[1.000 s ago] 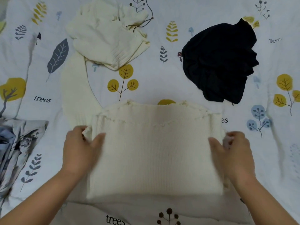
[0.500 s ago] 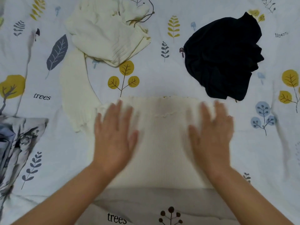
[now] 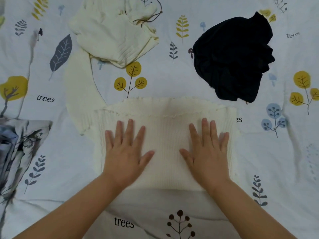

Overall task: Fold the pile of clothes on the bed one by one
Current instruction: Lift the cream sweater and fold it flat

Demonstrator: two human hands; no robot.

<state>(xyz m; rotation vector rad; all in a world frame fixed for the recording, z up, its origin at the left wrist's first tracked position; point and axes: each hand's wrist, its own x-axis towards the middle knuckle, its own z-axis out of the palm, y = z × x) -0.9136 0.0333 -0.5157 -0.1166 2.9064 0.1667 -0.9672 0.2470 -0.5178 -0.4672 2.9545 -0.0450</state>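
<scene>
A cream ribbed knit top [image 3: 165,133] lies folded into a rectangle on the bed in front of me, its frilled edge toward the far side. My left hand [image 3: 126,149] rests flat on its left half, fingers spread. My right hand [image 3: 207,149] rests flat on its right half, fingers spread. Neither hand holds anything. A long cream sleeve or strip [image 3: 79,94] trails from the top's far left corner up to a crumpled cream garment [image 3: 112,33] at the back left. A crumpled black garment [image 3: 234,56] sits at the back right.
The bedsheet [image 3: 172,78] is white with leaf and tree prints and the word "trees". A grey-blue patterned fabric [image 3: 19,149] lies at the left edge. A thin dark cord [image 3: 151,14] lies on the crumpled cream garment.
My hands let go of the top's side edges, moved inward and now press flat on it. The top's upper edge has been laid down flat.
</scene>
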